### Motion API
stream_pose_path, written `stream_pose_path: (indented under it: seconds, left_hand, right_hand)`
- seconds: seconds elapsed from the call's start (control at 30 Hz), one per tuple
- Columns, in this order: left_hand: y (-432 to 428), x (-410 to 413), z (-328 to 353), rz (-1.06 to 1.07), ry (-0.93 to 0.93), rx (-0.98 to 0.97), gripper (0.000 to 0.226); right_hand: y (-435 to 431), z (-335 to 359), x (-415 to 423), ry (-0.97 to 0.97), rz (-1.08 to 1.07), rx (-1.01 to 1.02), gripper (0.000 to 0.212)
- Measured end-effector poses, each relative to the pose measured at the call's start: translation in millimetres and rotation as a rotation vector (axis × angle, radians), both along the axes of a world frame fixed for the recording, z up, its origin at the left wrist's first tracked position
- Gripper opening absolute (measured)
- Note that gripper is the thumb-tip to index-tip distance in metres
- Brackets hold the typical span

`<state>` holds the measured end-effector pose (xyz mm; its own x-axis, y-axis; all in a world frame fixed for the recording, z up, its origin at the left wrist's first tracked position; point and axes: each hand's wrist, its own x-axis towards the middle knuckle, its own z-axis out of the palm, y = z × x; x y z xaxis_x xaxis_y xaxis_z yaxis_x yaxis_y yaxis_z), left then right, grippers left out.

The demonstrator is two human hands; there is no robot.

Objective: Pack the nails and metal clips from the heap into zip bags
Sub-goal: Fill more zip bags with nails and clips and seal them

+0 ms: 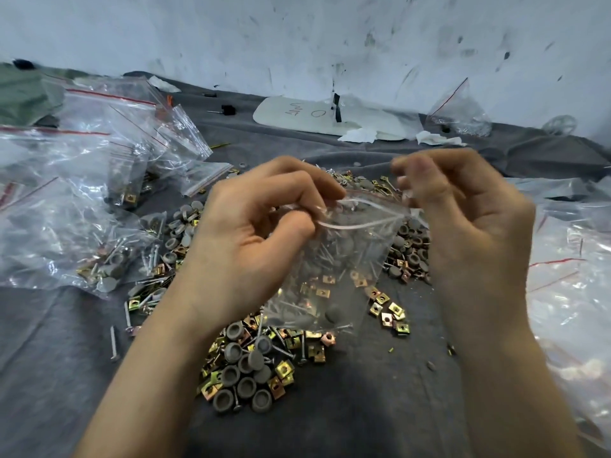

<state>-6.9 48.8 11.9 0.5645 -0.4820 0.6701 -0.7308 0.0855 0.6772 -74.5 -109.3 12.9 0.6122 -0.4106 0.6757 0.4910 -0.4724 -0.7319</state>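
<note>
A small clear zip bag [334, 259] hangs in the air over the heap, with nails and a grey cap at its bottom. My left hand [251, 233] pinches the left end of its mouth between thumb and fingers. My right hand [463, 219] pinches the right end near the zip strip. The mouth gapes open between them. Under the bag lies the heap [251, 361] of nails, brass-coloured square metal clips and grey round caps on a dark grey cloth [363, 408]. More of the heap [410, 249] shows behind the bag.
Filled zip bags [76, 233] with red strips pile up at the left. Empty bags [572, 276] lie at the right. At the back stand a white board [310, 117], crumpled tissues [360, 135], another bag [459, 110] and a stained white wall [330, 34].
</note>
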Motion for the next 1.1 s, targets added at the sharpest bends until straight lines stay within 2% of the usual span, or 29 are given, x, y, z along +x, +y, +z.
stream_pose_path:
  seconds: [0.07, 0.17, 0.23, 0.37, 0.53, 0.6, 0.67, 0.83, 0.9, 1.0, 1.1]
  left_hand:
    - [2, 1, 0, 0.02, 0.002, -0.025, 0.015]
    - [5, 3, 1, 0.067, -0.047, -0.033, 0.017]
    - [6, 4, 1, 0.078, -0.064, -0.039, 0.017]
    - [6, 5, 1, 0.088, -0.07, -0.044, 0.016]
    - [7, 5, 2, 0.076, -0.064, -0.046, 0.018]
    - [7, 5, 2, 0.076, -0.054, -0.047, 0.018]
    - [7, 5, 2, 0.074, -0.05, -0.043, 0.018]
    - [7, 6, 1, 0.075, -0.024, -0.033, 0.016]
    - [5, 4, 1, 0.075, -0.017, -0.027, 0.016]
    - [2, 2, 2, 0.063, -0.023, -0.007, 0.017]
    - [0, 1, 2, 0.009, 0.015, -0.007, 0.017]
  right_hand:
    - [-9, -12, 8, 0.082, -0.088, 0.082, 0.012]
    - [-16, -38, 23, 0.501, -0.048, 0.089, 0.014]
    - [-12, -54, 29, 0.658, 0.021, 0.015, 0.011]
    - [-1, -75, 40, 0.736, 0.07, -0.107, 0.008]
    - [10, -92, 53, 0.791, -0.038, -0.244, 0.006]
    - [13, -95, 54, 0.784, -0.095, -0.355, 0.01]
    - [11, -93, 50, 0.706, -0.097, -0.335, 0.01]
    - [-5, -50, 31, 0.414, -0.013, 0.127, 0.012]
    - [-11, -24, 16, 0.244, 0.011, 0.217, 0.008]
    - [-5, 3, -5, 0.083, 0.067, 0.069, 0.009]
    - [5, 10, -10, 0.121, 0.048, -0.111, 0.01]
